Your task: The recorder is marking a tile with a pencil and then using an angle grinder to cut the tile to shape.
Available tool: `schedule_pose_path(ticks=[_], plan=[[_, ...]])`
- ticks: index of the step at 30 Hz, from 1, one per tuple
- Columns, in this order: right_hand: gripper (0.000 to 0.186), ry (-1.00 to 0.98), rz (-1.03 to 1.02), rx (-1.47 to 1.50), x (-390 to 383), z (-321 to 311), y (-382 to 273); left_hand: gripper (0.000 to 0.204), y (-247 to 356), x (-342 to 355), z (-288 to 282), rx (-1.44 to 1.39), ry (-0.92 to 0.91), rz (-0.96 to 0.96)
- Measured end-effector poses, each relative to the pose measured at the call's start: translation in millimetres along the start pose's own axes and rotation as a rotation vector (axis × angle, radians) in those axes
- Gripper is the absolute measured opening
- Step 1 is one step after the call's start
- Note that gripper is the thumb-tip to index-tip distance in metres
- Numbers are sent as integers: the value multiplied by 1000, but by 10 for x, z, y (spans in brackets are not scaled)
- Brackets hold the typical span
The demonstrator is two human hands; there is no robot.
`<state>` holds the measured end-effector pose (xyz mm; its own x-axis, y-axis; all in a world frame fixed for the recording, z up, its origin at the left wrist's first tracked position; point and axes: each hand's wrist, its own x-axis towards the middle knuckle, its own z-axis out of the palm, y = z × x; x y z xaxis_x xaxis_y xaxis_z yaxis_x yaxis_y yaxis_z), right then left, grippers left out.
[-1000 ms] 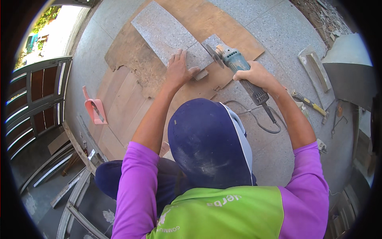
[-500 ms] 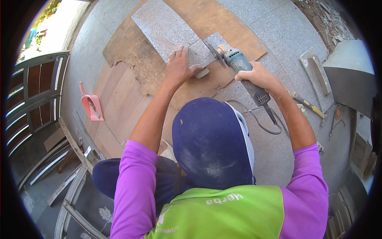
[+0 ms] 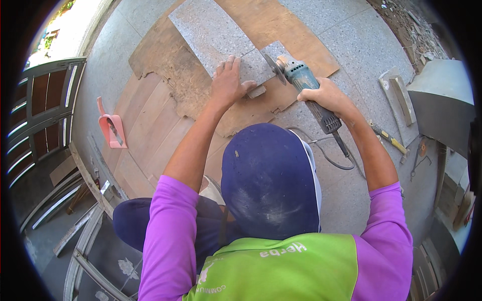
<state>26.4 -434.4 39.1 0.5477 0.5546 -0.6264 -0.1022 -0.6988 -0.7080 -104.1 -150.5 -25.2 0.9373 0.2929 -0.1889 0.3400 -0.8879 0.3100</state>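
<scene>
A long grey speckled tile (image 3: 213,32) lies on a worn plywood sheet (image 3: 306,35). My left hand (image 3: 229,83) rests on the near end of this tile, fingers stretched out and thumb to the side. In my right hand (image 3: 329,98) is a teal and black angle grinder (image 3: 305,79), gripped round its body. The grinder's cutting disc (image 3: 274,68) stands on edge at the tile's right side; whether it touches is hard to tell. Beyond the disc lies a smaller speckled piece (image 3: 273,49). A small block (image 3: 257,92) shows under the tile's near edge.
The grinder's cord (image 3: 335,163) loops over the floor on the right. Farther right lie a hammer (image 3: 391,138) with a yellow part and a trowel-like float (image 3: 399,100). A pink dustpan (image 3: 113,131) sits at left, near a metal gate (image 3: 50,100) and metal frames (image 3: 83,251).
The whole view has shifted slightly. My left hand on the tile and my right hand with the angle grinder keep nearly the same places.
</scene>
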Motion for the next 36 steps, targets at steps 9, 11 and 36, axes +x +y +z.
schedule_pose_path(ticks=[9, 11, 36], plan=[[48, 13, 23, -23, 30, -11, -63, 100, 14, 3, -1, -8, -9, 3], [49, 21, 24, -22, 57, -6, -63, 101, 10, -1, -6, 5, -9, -8], [41, 48, -36, 145, 340, -7, -204, 99, 46, -9, -35, -9, -1, 1]])
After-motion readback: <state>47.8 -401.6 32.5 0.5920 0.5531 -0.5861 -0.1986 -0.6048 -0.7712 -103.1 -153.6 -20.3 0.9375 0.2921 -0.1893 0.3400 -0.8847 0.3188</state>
